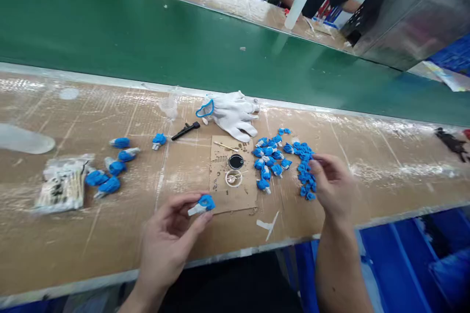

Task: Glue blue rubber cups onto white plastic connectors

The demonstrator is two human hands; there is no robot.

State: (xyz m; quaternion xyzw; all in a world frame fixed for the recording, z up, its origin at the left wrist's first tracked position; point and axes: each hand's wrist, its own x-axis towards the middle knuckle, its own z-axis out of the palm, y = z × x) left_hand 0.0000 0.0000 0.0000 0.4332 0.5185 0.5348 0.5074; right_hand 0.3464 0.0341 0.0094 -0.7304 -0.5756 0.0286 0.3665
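The left hand had its thumb and fingertips clamped on a blue-and-white piece, near the cardboard sheet's near left corner; a slackened pinch could have dropped it. The right hand had thumb and fingers drawn close beside the small blue parts (whether they gripped one, I couldn't tell), where a brushing fingertip could have scattered several.

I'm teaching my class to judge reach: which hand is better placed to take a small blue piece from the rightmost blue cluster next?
Probably the right hand: its fingertips are at the blue cluster's edge, though whether they pinch anything is unclear. The left hand holds a blue-and-white piece, farther away.
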